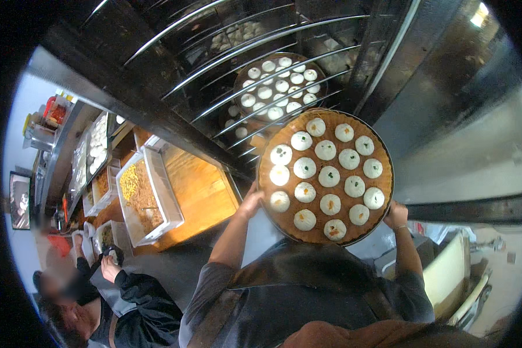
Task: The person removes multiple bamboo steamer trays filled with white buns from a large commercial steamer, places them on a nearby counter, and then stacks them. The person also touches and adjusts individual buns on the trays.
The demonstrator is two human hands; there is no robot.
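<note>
A round woven steamer tray (pixel 326 117) is held level before my chest, with several pleated white buns (pixel 329 176) spaced over it, topped with green or orange bits. My left hand (pixel 252 201) grips its left rim, and my right hand (pixel 396 215) grips the right rim. Just beyond it, another round tray (pixel 282 119) of white buns rests in a metal rack (pixel 226 102), seen through the curved shiny rods. My fingers beneath the held tray are partly hidden.
On the left, a wooden worktop (pixel 195 180) bears a plastic tub of fillings (pixel 172 213) and a metal tray of dough pieces (pixel 108 143). A co-worker (pixel 143 300) works at that worktop. A grey metal panel (pixel 465 152) stands at my right, above a pale basin (pixel 448 274).
</note>
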